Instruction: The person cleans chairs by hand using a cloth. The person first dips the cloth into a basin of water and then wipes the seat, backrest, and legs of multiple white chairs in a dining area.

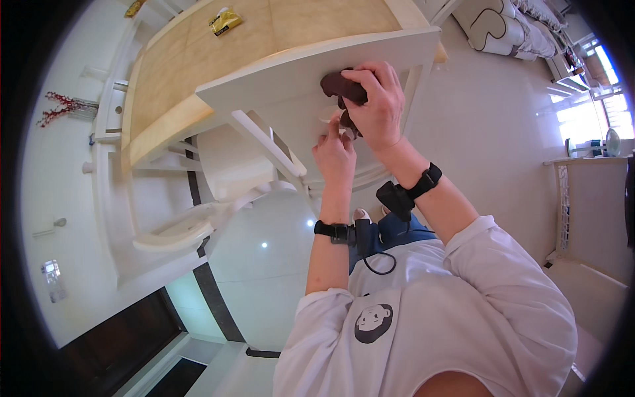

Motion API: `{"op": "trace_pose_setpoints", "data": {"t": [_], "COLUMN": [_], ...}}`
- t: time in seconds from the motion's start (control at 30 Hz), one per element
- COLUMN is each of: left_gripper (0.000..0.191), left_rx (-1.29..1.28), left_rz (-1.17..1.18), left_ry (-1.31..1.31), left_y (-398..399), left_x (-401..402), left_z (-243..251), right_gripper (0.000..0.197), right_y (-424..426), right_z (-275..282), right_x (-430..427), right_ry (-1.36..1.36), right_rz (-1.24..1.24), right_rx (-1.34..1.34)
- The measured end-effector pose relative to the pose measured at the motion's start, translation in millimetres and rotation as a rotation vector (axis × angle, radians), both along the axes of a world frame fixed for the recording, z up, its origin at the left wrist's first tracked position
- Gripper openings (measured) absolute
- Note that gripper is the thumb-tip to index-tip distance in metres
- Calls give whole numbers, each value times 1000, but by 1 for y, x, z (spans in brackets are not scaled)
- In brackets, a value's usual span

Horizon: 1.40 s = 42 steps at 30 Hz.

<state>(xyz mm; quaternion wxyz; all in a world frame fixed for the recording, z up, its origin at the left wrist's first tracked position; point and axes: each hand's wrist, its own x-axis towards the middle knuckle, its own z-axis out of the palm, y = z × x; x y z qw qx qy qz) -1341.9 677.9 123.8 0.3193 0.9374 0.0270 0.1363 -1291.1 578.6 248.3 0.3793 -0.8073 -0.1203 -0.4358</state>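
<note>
My right hand (pixel 379 106) grips a dark brown, soft-looking item (pixel 342 87), perhaps a cloth, with its thumb and fingers around the right side. The item hangs or folds downward past my palm. At its lower part (pixel 349 124) are the fingertips of my left hand (pixel 335 156), index finger raised. A small pale thing (pixel 327 115) shows by that fingertip, too small to name. Both hands are over a smooth white panel (pixel 268 94) that stands along the table's near side. Whether my left fingers pinch the item is hidden.
Beyond the panel lies a beige-topped table (pixel 198 64) with a yellow packet (pixel 225 22). White chairs (pixel 238 159) stand at the left. A patterned sofa (pixel 488 25) is at the upper right, a cabinet (pixel 595 208) at the right. Each wrist wears a black strapped device (pixel 397 198).
</note>
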Motion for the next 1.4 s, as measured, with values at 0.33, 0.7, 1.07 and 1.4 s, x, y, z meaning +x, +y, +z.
{"op": "trace_pose_setpoints", "data": {"t": [0.33, 0.7, 1.07, 1.4], "left_gripper": [50, 53, 66, 58], "left_rx": [4, -148, 136, 135], "left_rz": [7, -77, -50, 77], "left_ry": [46, 32, -697, -741], "left_y": [0, 2, -14, 63], "left_x": [-1, -14, 19, 15], "left_z": [-2, 30, 143, 125], "right_gripper": [41, 39, 33, 47], "right_y": [-8, -16, -19, -39], "right_z": [18, 59, 61, 62], "right_x": [-10, 16, -9, -6], "right_ry": [21, 114, 169, 211], "right_rz": [200, 106, 139, 289], "right_rx": [-2, -275, -291, -364]}}
